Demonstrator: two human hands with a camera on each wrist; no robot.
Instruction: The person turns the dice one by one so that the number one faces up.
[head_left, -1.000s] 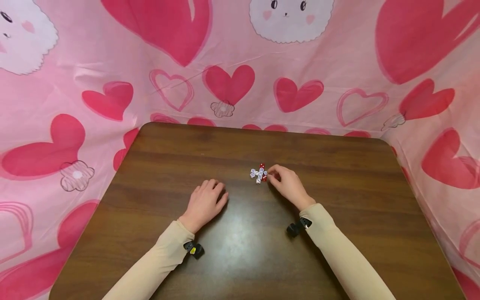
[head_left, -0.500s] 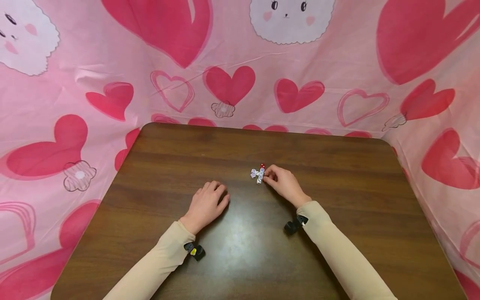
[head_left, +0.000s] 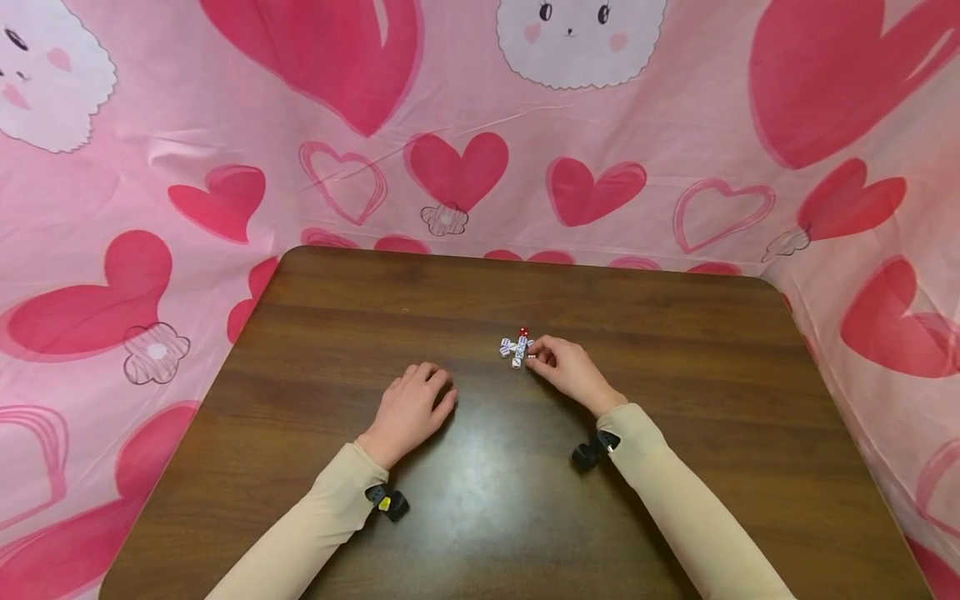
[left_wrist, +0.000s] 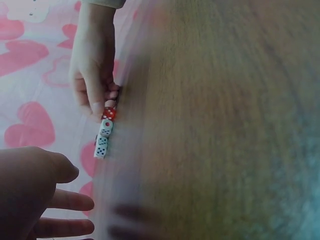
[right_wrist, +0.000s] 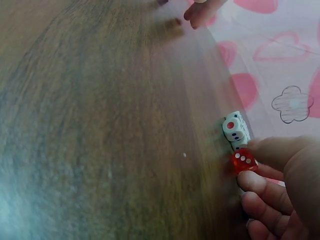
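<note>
My right hand (head_left: 573, 372) pinches a red die (right_wrist: 244, 160) between thumb and fingers, at the right side of a small cluster of dice. White dice (head_left: 518, 353) with dark pips stand close together there, one of them showing a single red pip in the right wrist view. Another red die (head_left: 523, 332) sits at the far end of the cluster. To the left and nearer the body, my left hand (head_left: 407, 407) rests on the table with relaxed, spread fingers and holds nothing.
The brown wood-grain table (head_left: 480, 517) has rounded far corners. Pink cloth (head_left: 600, 117) with hearts hangs behind it and at both sides. A black wrist camera (head_left: 585, 455) is strapped at the right wrist, another camera (head_left: 395, 505) at the left.
My right hand has moved a little left to the dice, and its fingers have closed on the near red die. The left hand stays in place.
</note>
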